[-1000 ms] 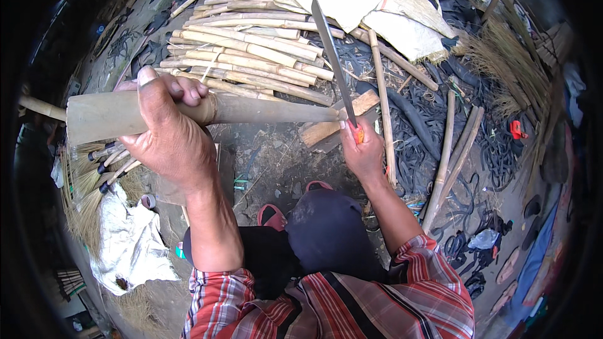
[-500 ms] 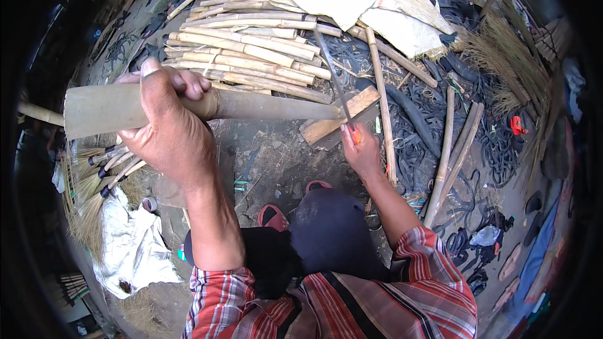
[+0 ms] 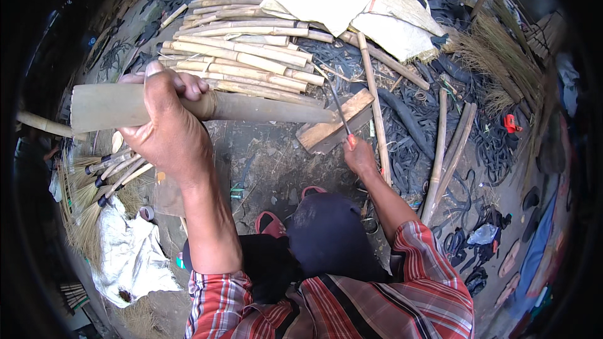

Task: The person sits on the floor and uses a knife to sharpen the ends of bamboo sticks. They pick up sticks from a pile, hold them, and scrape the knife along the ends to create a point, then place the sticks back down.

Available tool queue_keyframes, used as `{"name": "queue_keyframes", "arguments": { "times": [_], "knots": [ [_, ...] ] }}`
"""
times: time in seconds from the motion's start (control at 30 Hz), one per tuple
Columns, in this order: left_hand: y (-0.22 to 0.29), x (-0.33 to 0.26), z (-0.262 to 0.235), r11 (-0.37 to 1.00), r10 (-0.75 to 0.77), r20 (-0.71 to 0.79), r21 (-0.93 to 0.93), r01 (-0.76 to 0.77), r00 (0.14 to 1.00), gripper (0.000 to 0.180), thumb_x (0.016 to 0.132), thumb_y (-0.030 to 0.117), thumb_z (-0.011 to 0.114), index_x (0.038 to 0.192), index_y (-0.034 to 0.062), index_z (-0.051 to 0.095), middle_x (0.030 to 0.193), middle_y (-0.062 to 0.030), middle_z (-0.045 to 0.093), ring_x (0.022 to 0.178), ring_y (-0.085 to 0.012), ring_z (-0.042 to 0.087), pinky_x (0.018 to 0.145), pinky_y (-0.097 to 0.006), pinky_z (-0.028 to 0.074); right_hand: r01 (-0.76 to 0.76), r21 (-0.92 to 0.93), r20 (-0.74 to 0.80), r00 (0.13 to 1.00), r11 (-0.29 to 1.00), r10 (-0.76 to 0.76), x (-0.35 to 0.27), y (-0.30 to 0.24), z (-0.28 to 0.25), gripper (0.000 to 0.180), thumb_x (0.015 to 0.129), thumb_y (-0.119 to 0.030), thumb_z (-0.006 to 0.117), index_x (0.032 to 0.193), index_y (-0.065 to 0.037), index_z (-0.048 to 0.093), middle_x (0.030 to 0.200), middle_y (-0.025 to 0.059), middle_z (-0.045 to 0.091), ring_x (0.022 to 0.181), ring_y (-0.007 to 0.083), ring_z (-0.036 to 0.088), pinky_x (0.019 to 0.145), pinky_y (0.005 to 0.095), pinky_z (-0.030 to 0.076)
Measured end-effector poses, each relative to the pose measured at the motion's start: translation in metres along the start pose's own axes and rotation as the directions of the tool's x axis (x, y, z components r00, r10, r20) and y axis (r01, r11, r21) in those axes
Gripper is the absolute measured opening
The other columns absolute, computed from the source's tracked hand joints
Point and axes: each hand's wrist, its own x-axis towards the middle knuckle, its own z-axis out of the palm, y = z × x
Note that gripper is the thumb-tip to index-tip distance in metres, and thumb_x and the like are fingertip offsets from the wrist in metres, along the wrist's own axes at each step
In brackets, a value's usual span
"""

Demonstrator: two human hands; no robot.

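Bamboo piece: one thick, round bamboo piece [image 3: 251, 107], pale tan and smooth, lies sideways across the middle of the view. Its wide cut end is at the left. Its thin end rests on the wood block.
Left hand: the left hand [image 3: 166, 129] is wrapped tight around the bamboo piece near the wide end, thumb on top and fingers curled over.
Knife: one long, thin, grey metal knife [image 3: 337, 108] stands tilted. Its blade is just beside the thin end of the bamboo piece, but I cannot tell if they touch.
Right hand: the right hand [image 3: 360, 156] is closed around the knife handle, low down by the block.
Wood block: one flat, pale wood block [image 3: 333, 127] with straight edges lies on the dirt ground [image 3: 270, 163].
Bamboo pile: many cut bamboo sticks [image 3: 245, 56], too many to count, lie side by side behind the bamboo piece. They are light and dry.
Sacks: crumpled cream sacks [image 3: 358, 6] lie over the top of the pile.
Brooms: a bunch of straw brooms [image 3: 94, 182] with dark handles lies at the left, next to a white cloth [image 3: 129, 257].
Rubber strips: black rubber strips [image 3: 433, 113] are scattered at the right, with a few long poles [image 3: 443, 150] across them.
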Motion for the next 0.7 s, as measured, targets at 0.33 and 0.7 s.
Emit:
{"name": "queue_keyframes", "arguments": {
  "times": [0.33, 0.7],
  "knots": [
    [-0.020, 0.012, -0.048, 0.963, -0.109, 0.152, -0.229, 0.142, 0.982, 0.011, 0.097, 0.009, 0.060, 0.105, 0.0079, 0.053, 0.080, -0.0068, 0.050, 0.072, -0.0194, 0.051, 0.073, -0.040, 0.048, 0.164, 0.264, 0.012, 0.985, 0.951, -0.173, 0.008, 0.021, 0.003, 0.031, 0.095, -0.033, 0.064, 0.096, -0.002, 0.067, 0.085, 0.0302, 0.068, 0.088, 0.0512, 0.066, 0.076, 0.0541, 0.052],
    [0.001, 0.026, -0.066, 0.990, -0.083, -0.155, -0.129, 0.063, 0.984, 0.055, 0.097, 0.067, 0.056, 0.089, 0.0129, 0.054, 0.070, -0.0019, 0.045, 0.062, -0.0155, 0.045, 0.062, -0.032, 0.041, 0.084, 0.204, 0.053, 0.994, 0.975, -0.097, 0.006, -0.015, 0.006, 0.032, 0.096, -0.035, 0.063, 0.103, -0.003, 0.068, 0.086, 0.0282, 0.070, 0.087, 0.0472, 0.069, 0.074, 0.0523, 0.054]
  ]
}}
